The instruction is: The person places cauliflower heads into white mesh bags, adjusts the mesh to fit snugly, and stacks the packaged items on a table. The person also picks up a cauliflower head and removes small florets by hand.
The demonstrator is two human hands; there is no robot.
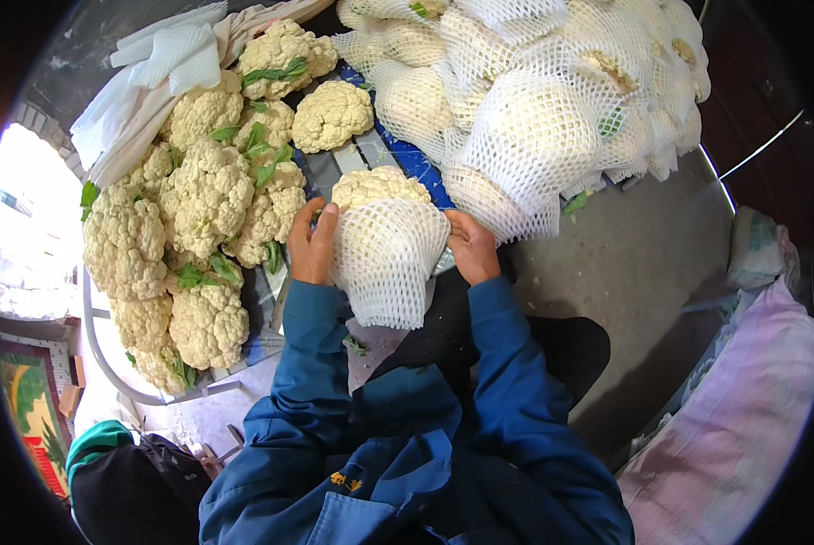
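Observation:
Between my hands is a cauliflower partly covered by a white foam net sleeve. The sleeve wraps its near side and hangs down toward me, while the pale florets show at the far end. My left hand grips the left side, thumb up along the net. On the right, my right hand pinches the net's edge. A bare cauliflower lies just beyond, and many more bare heads with green leaves are piled on the left.
Cauliflowers in foam nets are heaped at the far right. Spare foam nets lie on a cloth at the far left. A metal frame rail curves round the left pile. A pinkish-white sack stands at the right.

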